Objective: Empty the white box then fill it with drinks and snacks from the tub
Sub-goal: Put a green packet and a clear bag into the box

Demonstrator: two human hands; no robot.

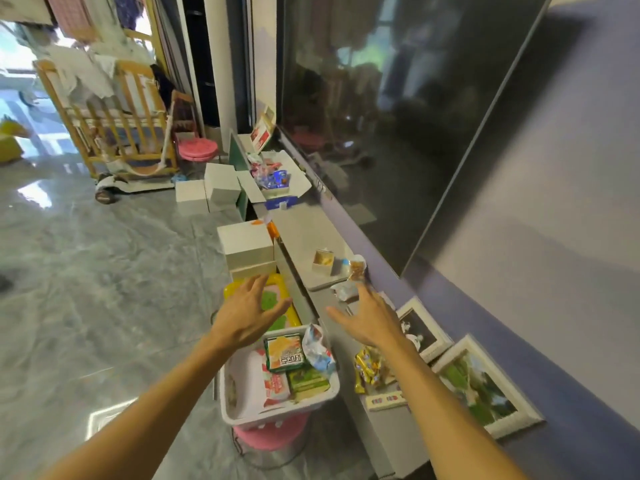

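A person's two bare forearms reach forward over a cluttered spot beside a long low grey shelf that runs along a wall, away from the viewer. Both hands are empty with fingers spread. The left hand hovers above a yellow tray and the far rim of the tub; the right hand hovers over the shelf's near part, just right of the tub. The white tub sits directly below and between the wrists, on a pink stool, and holds a green packet, a crinkled blue and white bag and other wrapped snacks. The white box lies well ahead, far up the shelf, its flaps open and colourful items still inside. It lies straight ahead along the shelf's long line, slightly right of centre, beyond reach of either hand from here. The right hand, already over the shelf, looks the nearer of the two to it. Judging by its contents, the box is not yet emptied, so the person would likely need to step forward along the shelf first. Plain closed white cartons stand on the floor to the left.
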